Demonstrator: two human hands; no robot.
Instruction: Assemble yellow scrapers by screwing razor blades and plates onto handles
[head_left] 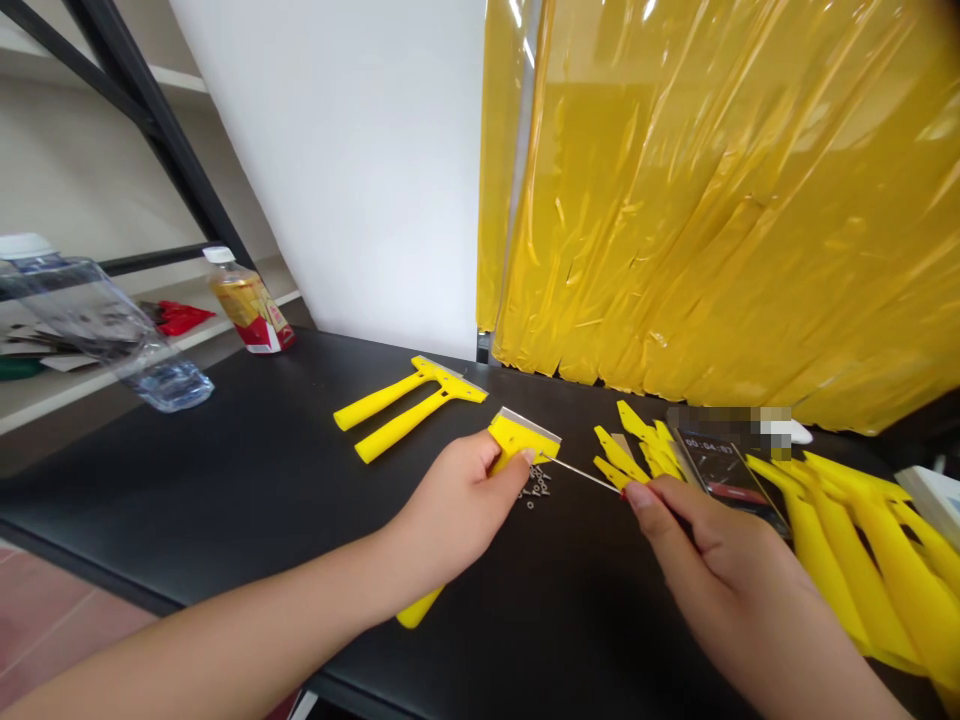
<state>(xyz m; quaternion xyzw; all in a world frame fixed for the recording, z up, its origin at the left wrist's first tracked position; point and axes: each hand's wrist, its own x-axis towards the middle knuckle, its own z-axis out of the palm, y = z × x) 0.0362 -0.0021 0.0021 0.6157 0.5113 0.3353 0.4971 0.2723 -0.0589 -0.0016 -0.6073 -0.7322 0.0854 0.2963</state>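
My left hand (472, 495) is closed around a yellow scraper (525, 436) with a metal blade along its head; the handle's end shows below my wrist. In my right hand (720, 565) is a screwdriver (581, 472), its thin metal shaft reaching left to the scraper's head by my left thumb. Most of the screwdriver's handle is hidden in my fingers, with a bit of red showing. Small screws and nuts (535, 488) lie on the black table just below the scraper's head. Two more yellow scrapers (405, 408) rest side by side farther left.
Several yellow scraper handles (862, 540) are piled at the right, with smaller yellow pieces (626, 455) beside a phone (724, 470) showing a timer. A drink bottle (251, 305) and a clear, tilted bottle (142, 340) stand left. Yellow plastic sheeting (712, 200) hangs behind the black table (247, 480).
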